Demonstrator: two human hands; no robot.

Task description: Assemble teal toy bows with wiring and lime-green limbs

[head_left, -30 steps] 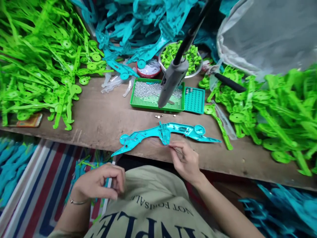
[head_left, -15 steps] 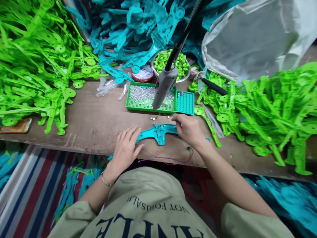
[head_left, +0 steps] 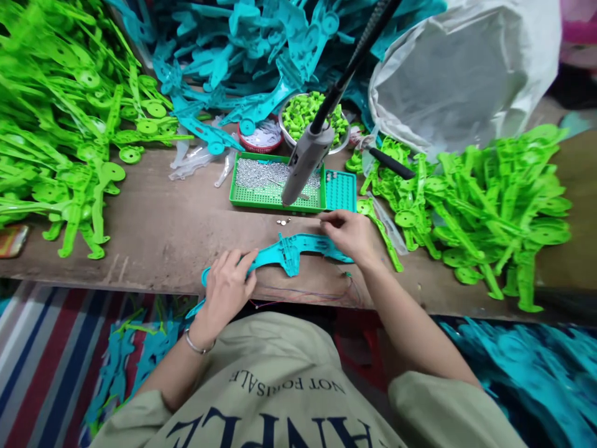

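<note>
A long turquoise plastic part (head_left: 290, 255) lies on the table with its ribbed inner side up. My left hand (head_left: 229, 283) is over its left end, fingers curled across it and holding it down. Above the part's right end is my right hand (head_left: 347, 233), thumb and forefinger pinched together close to the tabletop. What they pinch is hidden. A few small shiny metal discs (head_left: 283, 222) sit on the table left of these fingertips. Thin wires (head_left: 303, 294) run along the table's front edge below the part.
Behind stand a green tray (head_left: 280, 207) of small metal pieces, a turquoise pegged tray (head_left: 341, 191) and a bowl (head_left: 333, 149) of green pieces. A grey tool (head_left: 298, 168) hangs over the green tray. Green parts (head_left: 69, 124) pile left and right, turquoise parts (head_left: 247, 43) behind.
The view has shifted a little. A lone metal disc beside my right fingertips no longer shows on the table. My left hand has stayed on the turquoise part.
</note>
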